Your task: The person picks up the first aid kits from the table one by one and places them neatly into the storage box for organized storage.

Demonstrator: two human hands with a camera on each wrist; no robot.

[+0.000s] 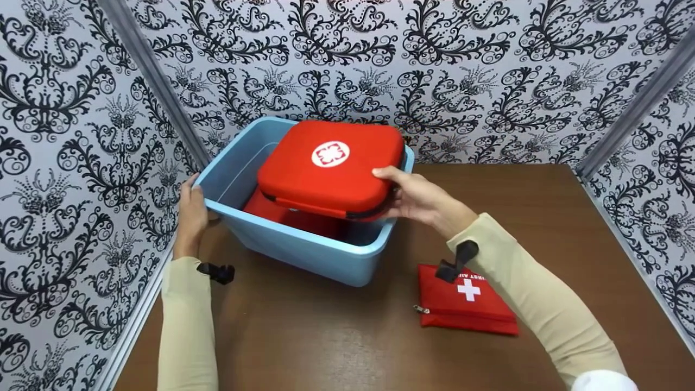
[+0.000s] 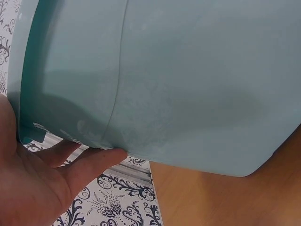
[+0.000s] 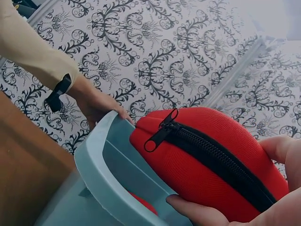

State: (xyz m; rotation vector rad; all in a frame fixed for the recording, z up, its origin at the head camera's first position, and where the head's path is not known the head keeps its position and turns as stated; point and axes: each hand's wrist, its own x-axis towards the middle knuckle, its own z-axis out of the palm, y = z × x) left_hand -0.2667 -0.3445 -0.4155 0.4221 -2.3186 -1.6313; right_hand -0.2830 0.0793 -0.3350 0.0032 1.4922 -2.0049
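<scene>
Rising behind and to the sides, white walls (image 1: 353,54) covered in black scrollwork are the biggest things in sight. Next comes the brown wooden desk (image 1: 326,336), stretching between them. Toward its back left sits a light blue bin (image 1: 293,255), mouth upward. Over that mouth the red case (image 1: 347,184) hangs at a tilt, overlapping the bin's right end in the head view. Beneath the case, another red item (image 1: 255,209) lies inside the bin, too covered to identify. A flat red pouch (image 1: 456,315) rests on the desk, nearer and to the right of the bin, partly hidden behind the right sleeve (image 1: 537,298).

As for the hands, the right hand (image 1: 423,201) grips the case at its right end, thumb on top and fingers underneath, spread only as wide as the case is thick. The left hand (image 1: 193,212) has its fingers bent around the rim at the bin's left end.

Smaller still are the round white emblem (image 1: 330,154) on the case, the pouch's white cross (image 1: 468,290), and the black zipper pulls (image 3: 157,136) at the case's edge.
</scene>
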